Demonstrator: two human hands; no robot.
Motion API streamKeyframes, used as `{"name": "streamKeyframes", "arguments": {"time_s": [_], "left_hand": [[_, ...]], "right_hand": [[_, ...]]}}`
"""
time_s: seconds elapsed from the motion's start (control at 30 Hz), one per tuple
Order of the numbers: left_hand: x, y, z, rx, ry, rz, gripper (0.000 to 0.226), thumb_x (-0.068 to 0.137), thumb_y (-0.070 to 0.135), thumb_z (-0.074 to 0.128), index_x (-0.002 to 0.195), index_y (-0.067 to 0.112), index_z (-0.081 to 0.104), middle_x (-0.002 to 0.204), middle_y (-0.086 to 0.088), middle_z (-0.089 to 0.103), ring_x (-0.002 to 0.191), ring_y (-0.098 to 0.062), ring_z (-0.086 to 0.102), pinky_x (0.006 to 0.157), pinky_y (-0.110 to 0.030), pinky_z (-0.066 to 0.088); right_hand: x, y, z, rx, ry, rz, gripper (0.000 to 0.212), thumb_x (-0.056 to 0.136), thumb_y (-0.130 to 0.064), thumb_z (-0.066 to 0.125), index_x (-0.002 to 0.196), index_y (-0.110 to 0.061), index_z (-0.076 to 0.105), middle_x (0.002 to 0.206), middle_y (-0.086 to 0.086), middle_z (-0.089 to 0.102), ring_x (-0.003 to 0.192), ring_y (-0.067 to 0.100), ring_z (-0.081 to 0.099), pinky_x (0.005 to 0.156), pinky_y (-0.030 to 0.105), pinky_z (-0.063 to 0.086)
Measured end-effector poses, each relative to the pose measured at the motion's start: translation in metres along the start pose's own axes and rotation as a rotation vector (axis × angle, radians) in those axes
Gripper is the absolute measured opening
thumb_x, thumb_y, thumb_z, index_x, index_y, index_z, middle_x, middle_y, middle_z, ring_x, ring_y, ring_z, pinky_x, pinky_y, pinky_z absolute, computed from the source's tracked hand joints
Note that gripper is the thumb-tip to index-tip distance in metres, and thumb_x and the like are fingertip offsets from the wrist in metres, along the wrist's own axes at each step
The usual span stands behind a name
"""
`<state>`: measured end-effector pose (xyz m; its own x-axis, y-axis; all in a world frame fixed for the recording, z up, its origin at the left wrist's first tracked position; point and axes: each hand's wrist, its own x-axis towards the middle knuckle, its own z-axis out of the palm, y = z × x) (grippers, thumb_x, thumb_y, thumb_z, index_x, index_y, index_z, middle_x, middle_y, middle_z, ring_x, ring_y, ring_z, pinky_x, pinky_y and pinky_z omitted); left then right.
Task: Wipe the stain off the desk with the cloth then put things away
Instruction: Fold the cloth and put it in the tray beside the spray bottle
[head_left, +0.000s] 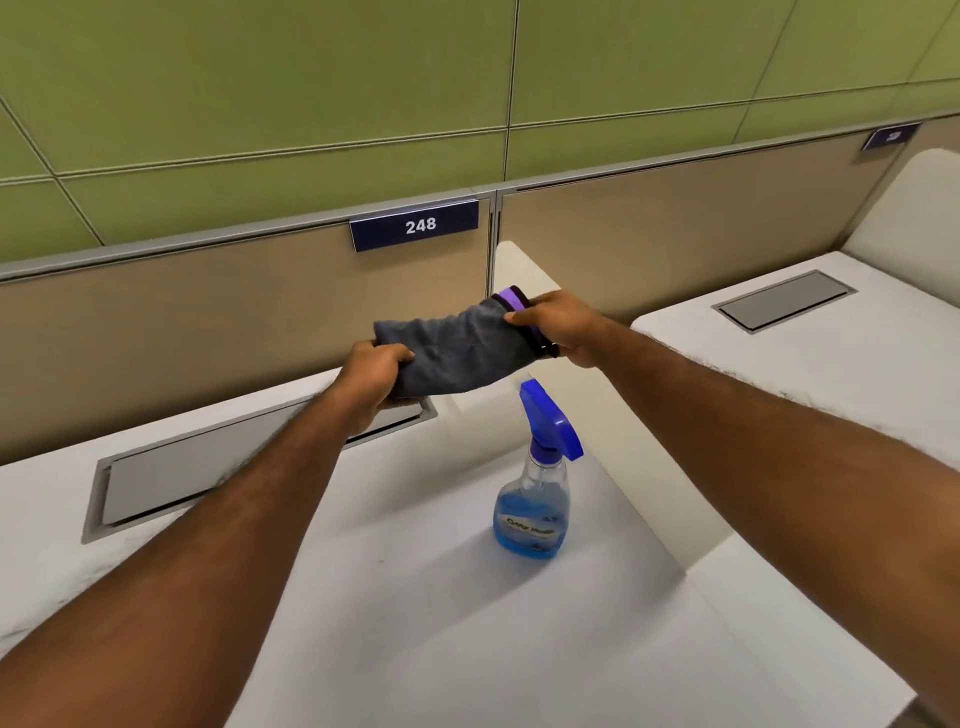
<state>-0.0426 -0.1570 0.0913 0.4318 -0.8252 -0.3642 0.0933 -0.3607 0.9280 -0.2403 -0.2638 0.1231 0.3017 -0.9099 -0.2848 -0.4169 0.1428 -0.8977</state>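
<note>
Dark blue plate (414, 225) on top edge of the tan partition (208, 312): white digits "248", clear. Second dark blue plate (891, 136) farther right on the same partition line: white marks present, too blurred to read. Spray bottle (535, 499) standing on the desk (441, 623): dark lettering across the blue-liquid section, two words perhaps, smeared and not legible. No other text seen.

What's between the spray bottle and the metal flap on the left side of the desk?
In the head view, only bare white desk lies between the spray bottle and the metal flap.
</note>
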Motion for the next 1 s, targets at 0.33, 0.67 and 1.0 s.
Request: {"name": "streamKeyframes", "arguments": {"time_s": [0.33,0.67,1.0], "left_hand": [[0.047,-0.038,0.049,0.24,-0.046,0.001,0.025,0.088,0.014,0.065,0.11,0.002,0.061,0.102,-0.012,0.067,0.089,-0.026,0.067,0.081,-0.037,0.057],[0.071,-0.067,0.066,0.355,0.032,0.055,0.037,0.081,0.018,0.076,0.111,-0.001,0.067,0.103,-0.019,0.072,0.091,-0.034,0.07,0.08,-0.048,0.06],[0.068,-0.074,0.074,0.591,0.207,0.196,0.042,0.082,0.029,0.077,0.113,0.002,0.069,0.107,-0.016,0.072,0.097,-0.031,0.068,0.09,-0.04,0.056]], "right_hand": [[0.05,0.056,0.01,-0.467,0.269,-0.091,0.044,0.088,-0.023,0.068,0.127,-0.008,0.053,0.118,0.013,0.063,0.105,0.029,0.061,0.093,0.039,0.053],[0.07,0.085,0.017,-0.603,0.221,-0.08,0.046,0.089,-0.025,0.068,0.129,-0.01,0.05,0.118,0.013,0.062,0.104,0.028,0.061,0.091,0.038,0.052],[0.074,0.102,0.024,-0.655,0.218,-0.09,0.042,0.09,-0.029,0.066,0.126,-0.012,0.052,0.113,0.011,0.064,0.099,0.027,0.063,0.087,0.037,0.053]]}}
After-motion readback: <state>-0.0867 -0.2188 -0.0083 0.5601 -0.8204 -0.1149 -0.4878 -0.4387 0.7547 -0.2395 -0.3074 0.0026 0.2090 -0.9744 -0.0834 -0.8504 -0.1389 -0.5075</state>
